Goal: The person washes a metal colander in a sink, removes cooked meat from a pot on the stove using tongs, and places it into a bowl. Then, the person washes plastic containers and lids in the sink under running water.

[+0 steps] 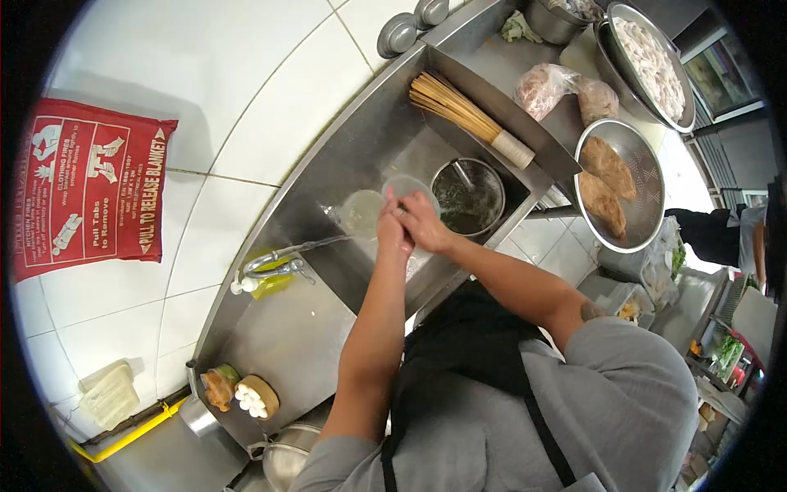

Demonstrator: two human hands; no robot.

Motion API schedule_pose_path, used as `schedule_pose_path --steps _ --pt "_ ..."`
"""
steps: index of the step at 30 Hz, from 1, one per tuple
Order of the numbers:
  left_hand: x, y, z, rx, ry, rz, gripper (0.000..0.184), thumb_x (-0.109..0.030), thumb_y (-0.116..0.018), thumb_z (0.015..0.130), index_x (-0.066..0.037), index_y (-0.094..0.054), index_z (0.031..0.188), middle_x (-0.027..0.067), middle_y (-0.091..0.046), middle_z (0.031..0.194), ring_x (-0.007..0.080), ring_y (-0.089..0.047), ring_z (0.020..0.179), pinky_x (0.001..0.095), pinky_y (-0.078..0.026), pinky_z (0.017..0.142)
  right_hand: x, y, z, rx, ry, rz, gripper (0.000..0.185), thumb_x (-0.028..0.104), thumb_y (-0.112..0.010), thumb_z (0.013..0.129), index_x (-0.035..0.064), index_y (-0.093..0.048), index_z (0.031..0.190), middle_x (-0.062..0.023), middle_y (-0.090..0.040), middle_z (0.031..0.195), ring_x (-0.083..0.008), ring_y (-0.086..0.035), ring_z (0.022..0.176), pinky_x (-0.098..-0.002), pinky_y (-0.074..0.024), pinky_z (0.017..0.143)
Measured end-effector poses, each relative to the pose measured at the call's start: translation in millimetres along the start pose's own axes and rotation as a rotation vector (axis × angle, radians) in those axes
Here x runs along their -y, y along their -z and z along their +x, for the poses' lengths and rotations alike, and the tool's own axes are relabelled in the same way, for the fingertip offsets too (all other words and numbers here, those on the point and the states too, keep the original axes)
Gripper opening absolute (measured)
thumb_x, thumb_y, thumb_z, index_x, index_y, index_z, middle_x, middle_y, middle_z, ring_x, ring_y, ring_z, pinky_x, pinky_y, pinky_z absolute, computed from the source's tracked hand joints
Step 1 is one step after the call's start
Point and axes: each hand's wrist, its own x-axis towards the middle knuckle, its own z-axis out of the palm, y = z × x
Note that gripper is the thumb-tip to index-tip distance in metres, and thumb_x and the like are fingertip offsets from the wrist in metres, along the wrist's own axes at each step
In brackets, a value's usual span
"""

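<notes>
Both left hand (394, 232) and right hand (423, 220) press together above the sink (352, 152); whether they grasp anything, I cannot tell. Rinsing seems underway; next move calls for parting them.

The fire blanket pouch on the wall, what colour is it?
The pouch is red with pale writing, seen best in the head view.

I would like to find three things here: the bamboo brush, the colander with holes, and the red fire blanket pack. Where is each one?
Bamboo brush (469, 119): head view, on its thin sticks.
Colander (648, 187): head view, on its bare inner wall.
Fire blanket pack (97, 184): head view, on its printed front.
</notes>
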Motion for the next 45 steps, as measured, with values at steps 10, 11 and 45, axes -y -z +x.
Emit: schedule_pose_path --steps 10,11,45 --pt "-42.6 -23.5 -58.1 -0.046 0.096 -0.096 0.051 -0.047 -0.036 0.102 -0.021 -0.033 0.146 0.0122 -0.045 0.14 0.0334 -0.048 0.123 0.0503 -0.044 0.099 29.1 0.5 50.6 -0.045 -0.152 -0.085 0.03 0.027 -0.056 0.09 -0.0003 -0.061 0.1 -0.0254 -0.062 0.103 -0.0423 -0.059 0.1 -0.0475 -0.0478 0.087" --pt "-44.7 -24.8 -57.1 -0.048 0.081 -0.076 0.052 -0.048 -0.034 0.102 -0.023 -0.029 0.148 0.0141 -0.039 0.144 0.0338 -0.042 0.129 0.0549 -0.042 0.1 42.6 4.9 56.1 -0.012 -0.209 -0.094 0.03 0.03 -0.055 0.089 0.0001 -0.061 0.088 -0.0234 -0.064 0.088 -0.044 -0.062 0.085 -0.0501 -0.0499 0.076" --pt "-62.5 -8.2 -24.2 -0.115 0.075 -0.309 0.065 -0.063 -0.045 0.09 -0.012 -0.053 0.13 0.0132 -0.056 0.128 0.0333 -0.053 0.117 0.0503 -0.041 0.099 57.4 -35.3 31.5 0.035 -0.182 0.393 0.061 0.045 -0.051 0.092 0.0048 -0.045 0.137 -0.0252 -0.048 0.136 -0.0401 -0.045 0.127 -0.0423 -0.0299 0.109"
